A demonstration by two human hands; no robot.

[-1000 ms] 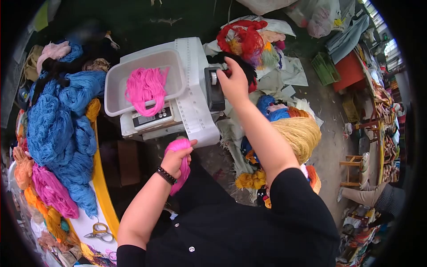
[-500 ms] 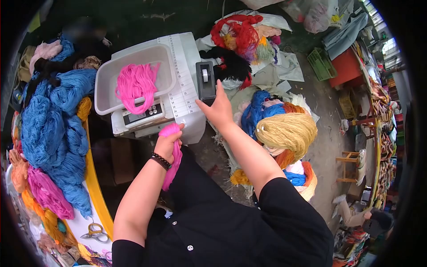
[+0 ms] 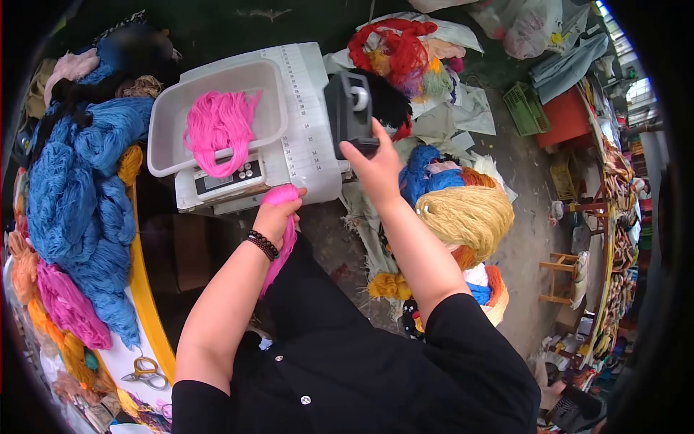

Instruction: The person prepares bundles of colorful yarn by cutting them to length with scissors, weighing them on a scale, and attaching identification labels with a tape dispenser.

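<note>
My left hand [image 3: 278,217] is closed around a bright pink yarn skein [image 3: 283,249], whose loose end hangs down toward my lap. My right hand [image 3: 377,165] grips the near end of a black tape dispenser [image 3: 352,108], thumb on one side and fingers on the other. A white tape roll [image 3: 360,98] sits in the dispenser. More pink yarn [image 3: 220,130] lies in a translucent plastic tub [image 3: 160,148] on a digital scale [image 3: 246,173]. Sheets of printed number labels [image 3: 307,141] cover the surface between the tub and the dispenser.
Blue yarn [image 3: 65,202] is heaped at left, with scissors [image 3: 147,372] on the white tabletop below. At right are a beige yarn bundle [image 3: 466,213], red yarn [image 3: 390,50], a green crate [image 3: 526,108] and a wooden stool [image 3: 560,275]. Another person [image 3: 571,405] is at lower right.
My right hand has gone from reaching beside the tape dispenser to gripping it; the dispenser has shifted right and tilted. My left hand still holds the pink skein. The view has shifted slightly.
</note>
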